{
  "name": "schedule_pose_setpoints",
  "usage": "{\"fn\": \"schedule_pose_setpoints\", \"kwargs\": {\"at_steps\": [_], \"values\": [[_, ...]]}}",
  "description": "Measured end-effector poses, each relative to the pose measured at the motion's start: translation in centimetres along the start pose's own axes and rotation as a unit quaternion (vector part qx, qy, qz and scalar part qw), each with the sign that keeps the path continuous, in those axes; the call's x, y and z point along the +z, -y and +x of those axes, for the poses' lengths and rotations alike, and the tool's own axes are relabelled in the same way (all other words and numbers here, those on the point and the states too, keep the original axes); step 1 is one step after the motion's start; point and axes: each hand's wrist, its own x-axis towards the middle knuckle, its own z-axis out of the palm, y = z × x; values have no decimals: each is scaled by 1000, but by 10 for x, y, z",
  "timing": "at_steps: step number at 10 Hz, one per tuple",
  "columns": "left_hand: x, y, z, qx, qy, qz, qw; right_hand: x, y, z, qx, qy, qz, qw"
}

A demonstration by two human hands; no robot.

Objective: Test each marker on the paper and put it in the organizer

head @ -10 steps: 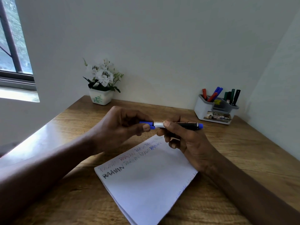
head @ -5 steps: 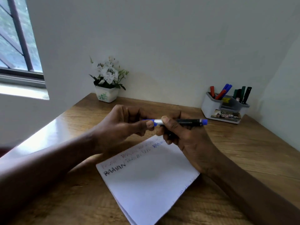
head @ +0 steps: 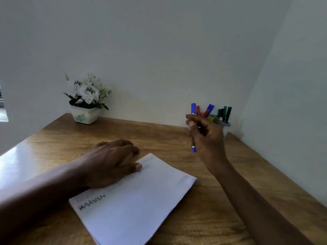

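My right hand grips a capped blue marker held upright, blue cap on top, its blue end showing below my fingers. It hovers just in front of the grey organizer at the back right, which is mostly hidden behind the hand. Red, blue, green and black markers stand in the organizer. My left hand rests flat on the upper left of the white paper, which carries several lines of handwriting.
A white pot of white flowers stands at the back left of the wooden table. Walls close in behind and on the right. A window edge shows at far left.
The two hands parted. My right hand carried the capped marker up and right toward the organizer, turning it upright. My left hand dropped onto the paper. The camera swung right.
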Motion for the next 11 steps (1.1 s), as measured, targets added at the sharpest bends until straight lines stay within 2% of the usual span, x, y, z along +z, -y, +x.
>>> {"fn": "schedule_pose_setpoints", "kwargs": {"at_steps": [1,2,3,4,6,7,8,9,10,11], "values": [[-2,3,3,15,-3,33,999,-24,-12,28,-7,-112,-33,993],[-1,7,5,28,-12,24,999,-55,-22,64,-19,-220,-103,970],[2,11,6,36,-17,4,999,-84,-32,97,-13,-266,-135,955],[6,15,8,46,-37,-9,998,-101,-45,124,-12,-266,-186,946],[21,28,13,50,-103,-21,993,-104,-84,136,-57,-203,-281,936],[35,35,19,66,-129,-34,989,-105,-107,134,-41,-112,-360,925],[39,38,21,72,-118,-30,990,-101,-112,126,-2,-89,-400,912],[29,33,17,77,-114,-22,990,-94,-103,115,-62,-121,-458,879],[14,22,7,67,-98,-45,992,-72,-68,82,-195,-119,-389,893],[-11,6,-2,24,-76,-193,978,-38,-42,28,-224,51,-231,946]]}}
